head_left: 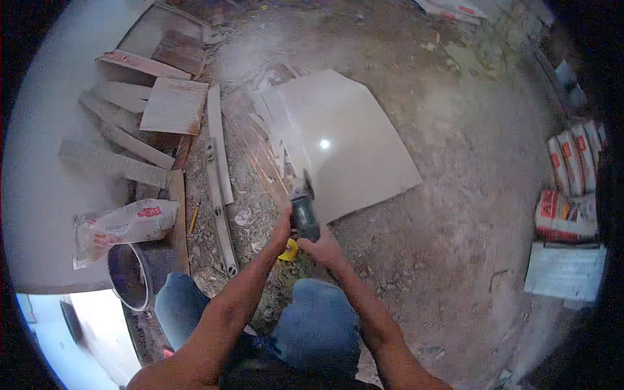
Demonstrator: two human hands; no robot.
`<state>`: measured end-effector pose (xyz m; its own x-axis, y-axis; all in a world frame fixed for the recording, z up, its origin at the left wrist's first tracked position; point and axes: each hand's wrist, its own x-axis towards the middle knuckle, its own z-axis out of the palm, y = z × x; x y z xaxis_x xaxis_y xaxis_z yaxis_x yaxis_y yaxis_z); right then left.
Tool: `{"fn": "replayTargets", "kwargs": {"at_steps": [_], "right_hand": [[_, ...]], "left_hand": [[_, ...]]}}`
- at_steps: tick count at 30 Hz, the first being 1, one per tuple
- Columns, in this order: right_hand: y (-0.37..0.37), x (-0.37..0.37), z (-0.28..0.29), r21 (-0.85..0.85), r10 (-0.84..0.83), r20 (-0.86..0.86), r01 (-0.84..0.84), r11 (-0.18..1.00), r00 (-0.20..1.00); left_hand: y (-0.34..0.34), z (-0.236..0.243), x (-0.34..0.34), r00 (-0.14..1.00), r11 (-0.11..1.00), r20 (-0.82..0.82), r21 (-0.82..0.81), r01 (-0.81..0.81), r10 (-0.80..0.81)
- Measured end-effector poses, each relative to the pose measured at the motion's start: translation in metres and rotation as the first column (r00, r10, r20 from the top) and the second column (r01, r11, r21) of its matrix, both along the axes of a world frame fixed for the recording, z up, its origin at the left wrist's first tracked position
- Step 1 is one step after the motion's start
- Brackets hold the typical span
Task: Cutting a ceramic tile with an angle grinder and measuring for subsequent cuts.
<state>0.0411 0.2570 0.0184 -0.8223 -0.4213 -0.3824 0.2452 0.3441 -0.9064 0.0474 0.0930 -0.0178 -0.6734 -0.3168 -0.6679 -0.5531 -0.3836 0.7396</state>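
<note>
An angle grinder (pixel 303 216) with a dark body points away from me, its disc end by the left edge of a large pale tile (pixel 351 123). My left hand (pixel 283 226) is closed around the grinder's left side near its head. On its rear end my right hand (pixel 320 247) is closed. A bright spot of light reflects off the tile, and a pale dusty line runs along its left side. Narrow pale strips (pixel 276 153) lie beside that edge. Below the grinder, close to my left wrist, is a yellow object (pixel 288 251) whose kind I cannot make out.
Left of the tile lie a long level (pixel 221 214) and a yellow pencil-like stick (pixel 194 220). Tile offcuts (pixel 172 107) lean along the wall, with a white bag (pixel 130 224) and a dark bucket (pixel 133 276) nearer me. Red-and-white bags (pixel 565 211) are stacked far right. Rubble covers the ground.
</note>
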Motion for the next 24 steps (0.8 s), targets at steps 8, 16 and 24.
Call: {"fn": "replayTargets", "kwargs": {"at_steps": [8, 16, 24], "right_hand": [[0.019, 0.001, 0.006, -0.054, -0.215, 0.088, 0.220, 0.974, 0.973], [0.078, 0.029, -0.014, 0.307, -0.467, 0.080, 0.424, 0.852, 0.881], [0.042, 0.034, 0.020, -0.081, -0.534, 0.005, 0.532, 0.843, 0.846]], "left_hand": [[-0.072, -0.031, -0.072, 0.941, 0.601, 0.210, -0.728, 0.332, -0.265], [0.027, -0.031, -0.082, 0.926, 0.775, 0.230, -0.508, 0.376, -0.298], [-0.054, -0.088, -0.062, 0.970, 0.979, -0.135, -0.039, 0.200, -0.203]]}}
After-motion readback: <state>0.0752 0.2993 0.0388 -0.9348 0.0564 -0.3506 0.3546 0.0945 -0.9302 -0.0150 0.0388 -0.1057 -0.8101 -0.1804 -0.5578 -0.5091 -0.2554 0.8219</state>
